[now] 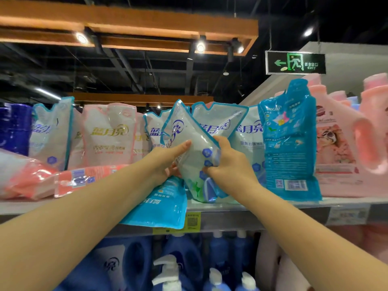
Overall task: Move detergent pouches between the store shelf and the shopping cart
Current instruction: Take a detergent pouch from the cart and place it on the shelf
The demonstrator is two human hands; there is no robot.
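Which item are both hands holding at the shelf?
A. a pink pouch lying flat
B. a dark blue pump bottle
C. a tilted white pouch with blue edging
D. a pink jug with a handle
C: the left hand and the right hand both grip the tilted white pouch with blue edging in front of the shelf's row of upright pouches.

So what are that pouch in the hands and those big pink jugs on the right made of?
The pouch looks like thin, glossy plastic film: it creases and dents under both hands' grip, left hand and right hand, and glints under the lights. The pink jugs look like rigid moulded plastic with a duller sheen, judging by their smooth, firm handle shapes.
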